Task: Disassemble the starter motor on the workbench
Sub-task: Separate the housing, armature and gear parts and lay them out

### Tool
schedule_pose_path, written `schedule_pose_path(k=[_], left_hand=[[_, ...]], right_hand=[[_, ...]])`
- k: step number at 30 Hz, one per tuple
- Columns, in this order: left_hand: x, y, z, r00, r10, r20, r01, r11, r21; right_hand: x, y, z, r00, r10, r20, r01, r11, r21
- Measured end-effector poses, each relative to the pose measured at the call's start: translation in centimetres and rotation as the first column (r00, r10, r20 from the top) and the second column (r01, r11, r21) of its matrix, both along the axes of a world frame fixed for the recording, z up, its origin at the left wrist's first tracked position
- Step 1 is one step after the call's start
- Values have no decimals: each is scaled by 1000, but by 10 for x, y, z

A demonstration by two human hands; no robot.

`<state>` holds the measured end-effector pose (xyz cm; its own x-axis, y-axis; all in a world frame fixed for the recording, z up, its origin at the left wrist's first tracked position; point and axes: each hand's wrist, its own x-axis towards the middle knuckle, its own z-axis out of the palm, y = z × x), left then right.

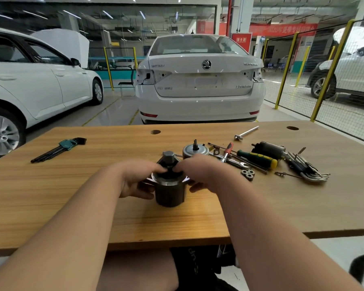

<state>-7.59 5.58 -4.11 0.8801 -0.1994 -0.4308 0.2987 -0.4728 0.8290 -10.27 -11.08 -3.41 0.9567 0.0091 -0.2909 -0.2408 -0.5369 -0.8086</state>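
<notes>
My left grip (135, 179) and right grip (200, 175) clasp the upright starter motor housing (170, 194): judged heavy, rigid, slick; best held below its rim.

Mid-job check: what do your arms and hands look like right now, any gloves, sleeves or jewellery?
The left hand and right hand wear no gloves, and both arms are bare down to the frame's edge, with no sleeves in view. No watch, wristband or bandage shows on either wrist. Rings cannot be ruled out, since the fingers are blurred.
</notes>
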Motion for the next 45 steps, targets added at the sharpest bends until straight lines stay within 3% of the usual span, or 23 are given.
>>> schedule_pose_path(k=[3, 11, 15, 19, 24, 31, 34, 37, 38, 41, 45], left_hand=[[0, -9, 3, 999, 35, -4, -35, 998, 52], [-3, -31, 22, 982, 109, 153, -147, 954, 261], [-4, -19, 32, 994, 55, 93, -66, 991, 120], [-5, -7, 38, 996, 4, 90, 1, 999, -53], [2, -11, 33, 971, 79, 224, -76, 997, -20], [8, -15, 27, 937, 170, 306, -171, 985, -26], [7, -13, 26, 939, 236, 251, -211, 970, -124], [8, -6, 25, 953, 268, 138, -237, 950, -205], [8, -3, 24, 957, 270, 105, -243, 945, -219], [9, 5, 16, 956, 292, 9, -278, 919, -280], [11, 13, 1, 936, 331, -118, -349, 836, -423]], right_hand=[[4, 1, 6, 999, 12, -46, -15, 998, -65], [9, 10, 21, 995, -32, 98, 58, 958, -282], [7, -2, 29, 999, -25, 45, 30, 994, -108], [11, -8, 32, 990, -11, 141, 23, 996, -86], [17, -5, 32, 970, 27, 242, 6, 991, -136], [17, -7, 31, 945, 18, 327, -12, 1000, -21], [16, -13, 26, 941, -21, 338, -13, 995, 98], [4, -18, 12, 908, -191, 372, 74, 949, 308], [-3, -17, 3, 899, -196, 392, 90, 958, 273], [-21, -3, -34, 906, -11, 423, 24, 999, -25], [-25, 14, -58, 922, 40, 385, -61, 997, 43]])
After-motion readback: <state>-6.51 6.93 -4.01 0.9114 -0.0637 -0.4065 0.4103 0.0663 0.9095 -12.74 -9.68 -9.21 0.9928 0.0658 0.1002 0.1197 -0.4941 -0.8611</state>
